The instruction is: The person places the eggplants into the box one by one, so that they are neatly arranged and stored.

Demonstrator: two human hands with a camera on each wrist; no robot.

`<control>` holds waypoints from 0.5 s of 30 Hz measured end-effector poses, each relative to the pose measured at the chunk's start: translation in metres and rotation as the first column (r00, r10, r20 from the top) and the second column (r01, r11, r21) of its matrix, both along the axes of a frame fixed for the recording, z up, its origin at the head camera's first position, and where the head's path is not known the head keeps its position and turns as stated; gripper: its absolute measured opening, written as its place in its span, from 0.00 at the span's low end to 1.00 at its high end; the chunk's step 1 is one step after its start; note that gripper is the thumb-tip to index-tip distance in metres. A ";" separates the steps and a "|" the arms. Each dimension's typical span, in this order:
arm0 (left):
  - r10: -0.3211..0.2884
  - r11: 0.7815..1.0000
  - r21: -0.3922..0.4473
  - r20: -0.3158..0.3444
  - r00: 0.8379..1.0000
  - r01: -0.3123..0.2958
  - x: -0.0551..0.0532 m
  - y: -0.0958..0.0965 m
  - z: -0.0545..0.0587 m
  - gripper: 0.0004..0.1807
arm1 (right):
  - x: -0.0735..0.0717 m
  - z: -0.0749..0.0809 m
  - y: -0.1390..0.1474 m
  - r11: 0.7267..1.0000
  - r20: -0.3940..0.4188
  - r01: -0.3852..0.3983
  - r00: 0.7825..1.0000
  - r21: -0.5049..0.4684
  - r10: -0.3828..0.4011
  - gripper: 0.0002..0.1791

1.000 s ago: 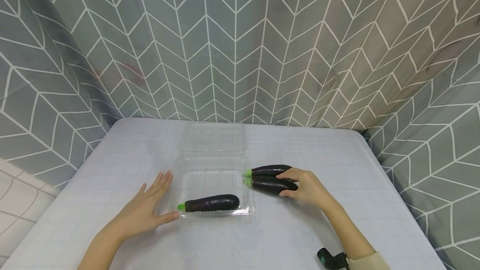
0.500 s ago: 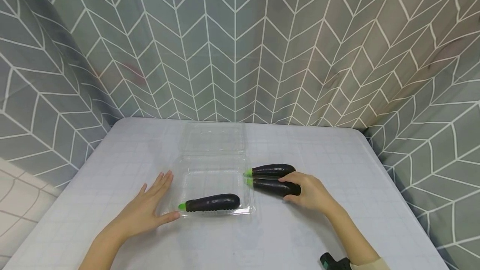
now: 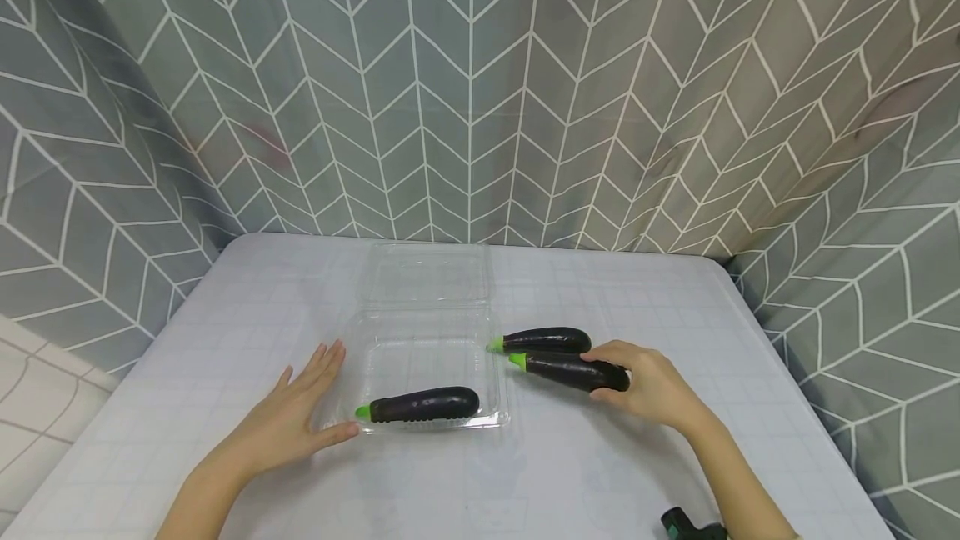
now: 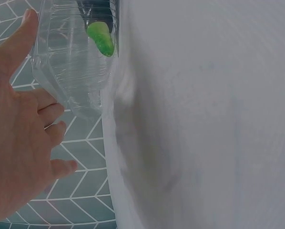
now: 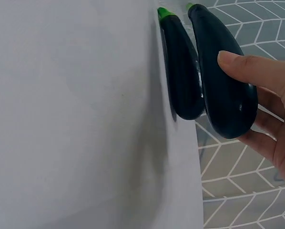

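The held eggplant [image 3: 564, 368] is in the grip of the right hand [image 3: 641, 377], to the right of the clear container [image 3: 420, 357] and outside it. From my remote station I record the right hand's pose as follows: the forearm enters from the lower right and slants up and leftward, and the hand points left. The right wrist view shows the thumb laid along one side of the blunt end and the other fingers bent around the opposite side; the hand is open only as far as the eggplant's thickness. In that view the body appears raised off the white table [image 3: 465, 490], its green stem pointing away from the palm.

The second eggplant [image 3: 542, 340] lies just beyond it, its stem close to the container's right edge. The third eggplant [image 3: 426, 405] rests inside the container, along the near wall, stem to the left.

I note the left hand [image 3: 288, 419] spread wide and gripping nothing. Its forearm rises from the bottom edge, inclined to the right; the fingers extend forward beside the container's left side, and the thumb reaches sideways to the near left corner.
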State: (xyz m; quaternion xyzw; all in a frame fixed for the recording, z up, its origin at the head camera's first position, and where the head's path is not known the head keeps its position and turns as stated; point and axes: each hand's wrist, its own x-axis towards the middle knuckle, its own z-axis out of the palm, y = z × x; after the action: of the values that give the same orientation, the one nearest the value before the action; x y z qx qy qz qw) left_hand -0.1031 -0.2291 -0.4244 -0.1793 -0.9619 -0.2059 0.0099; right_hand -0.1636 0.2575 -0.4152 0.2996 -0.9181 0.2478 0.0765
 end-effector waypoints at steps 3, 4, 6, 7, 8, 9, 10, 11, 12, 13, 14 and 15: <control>0.003 1.000 -0.003 0.010 1.000 -0.003 0.000 0.000 0.001 0.57 | 0.000 0.003 0.002 1.000 -0.029 0.008 1.000 -0.006 -0.009 0.27; 0.002 1.000 -0.003 0.010 1.000 -0.001 0.000 0.000 0.001 0.57 | 0.000 0.005 0.002 1.000 -0.039 0.009 0.999 -0.010 -0.009 0.27; -0.001 1.000 0.001 0.015 1.000 0.001 0.000 0.000 0.001 0.57 | -0.001 0.008 0.002 1.000 -0.057 0.007 0.998 -0.014 -0.008 0.27; -0.002 1.000 0.002 0.014 1.000 0.002 0.000 0.000 0.002 0.57 | -0.001 0.009 0.002 1.000 -0.064 0.003 0.998 -0.015 -0.004 0.27; -0.003 1.000 0.004 0.010 1.000 0.003 0.000 0.000 0.002 0.57 | -0.002 0.011 0.001 1.000 -0.070 -0.003 0.998 -0.015 0.002 0.27; -0.004 1.000 0.005 0.011 1.000 0.004 0.000 0.000 0.002 0.57 | -0.002 0.012 0.000 1.000 -0.076 -0.009 0.997 -0.019 0.007 0.27; -0.002 1.000 0.007 0.009 1.000 0.002 0.000 0.000 0.002 0.57 | -0.003 0.014 -0.001 1.000 -0.080 -0.015 0.997 -0.025 0.013 0.27; -0.001 1.000 0.007 0.011 1.000 0.001 0.000 0.000 0.003 0.57 | -0.004 0.017 -0.002 0.999 -0.084 -0.021 0.996 -0.030 0.018 0.27; -0.002 1.000 0.008 0.011 1.000 0.002 0.000 0.000 0.002 0.57 | -0.004 0.019 -0.003 0.999 -0.088 -0.026 0.996 -0.036 0.023 0.27; -0.003 1.000 0.006 0.008 1.000 0.003 0.000 0.000 0.002 0.57 | -0.005 0.021 -0.004 0.999 -0.091 -0.033 0.995 -0.042 0.029 0.27; -0.005 1.000 0.005 0.008 1.000 0.005 0.000 0.000 0.002 0.58 | -0.006 0.023 -0.005 0.998 -0.095 -0.039 0.995 -0.048 0.035 0.27; -0.005 1.000 0.003 0.008 1.000 0.005 0.000 0.000 0.002 0.58 | -0.006 0.025 -0.007 0.997 -0.098 -0.045 0.994 -0.055 0.040 0.27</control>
State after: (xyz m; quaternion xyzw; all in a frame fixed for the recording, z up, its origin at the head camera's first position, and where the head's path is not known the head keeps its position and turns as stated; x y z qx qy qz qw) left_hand -0.1032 -0.2291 -0.4225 -0.1809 -0.9612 -0.2083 0.0056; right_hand -0.1699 0.2508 -0.3901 0.3284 -0.8993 0.2607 0.1242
